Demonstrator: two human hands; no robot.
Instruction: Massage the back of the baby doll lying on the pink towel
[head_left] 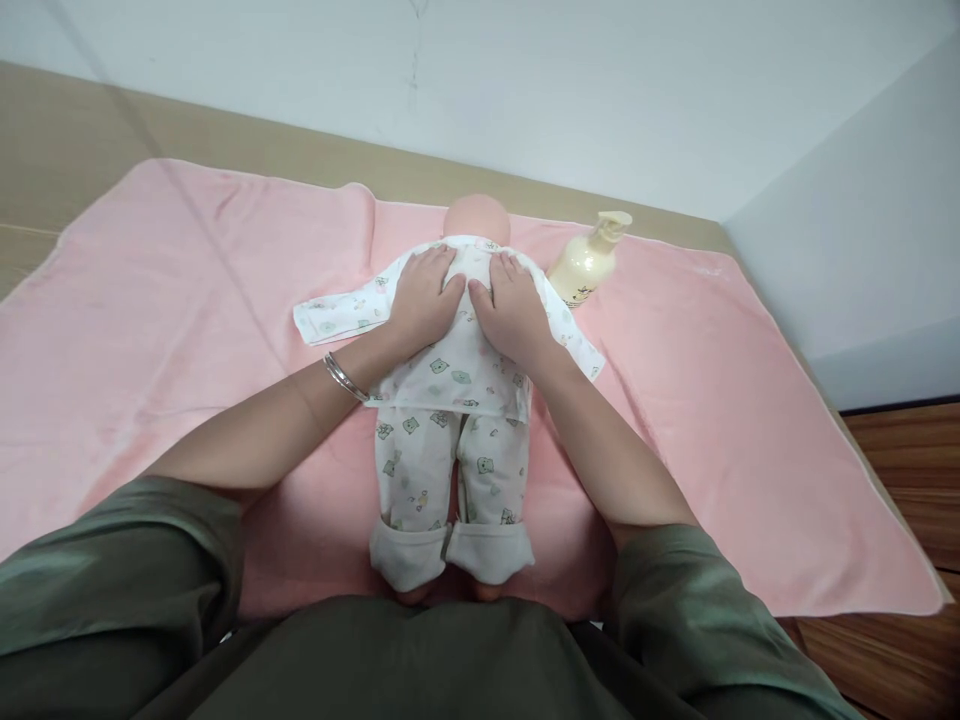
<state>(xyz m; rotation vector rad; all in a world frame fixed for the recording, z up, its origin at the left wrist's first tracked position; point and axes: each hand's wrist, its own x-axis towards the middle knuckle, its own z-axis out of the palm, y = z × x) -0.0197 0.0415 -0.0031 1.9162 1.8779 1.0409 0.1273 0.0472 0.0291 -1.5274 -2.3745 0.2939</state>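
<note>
The dark green garment (405,665) borders the near side, while the left hand (426,298) and right hand (514,312), fingers extended and flat, contact the upper torso of the doll (477,218) beneath, equally near, its long axis running headward away from the wearer on the pink cloth (750,400).

Mat (750,400) under you: pink cloth, matt, soft nap, creased nr its L edge. Doll's head (477,218): smooth, plastic-looking. Top (450,365) & pants (420,470): matt printed cloth. Pump btl (583,265): glossy cream plastic. Your bangle (345,377): shiny metal. Floor (911,470), R: glossy wood-look.
</note>
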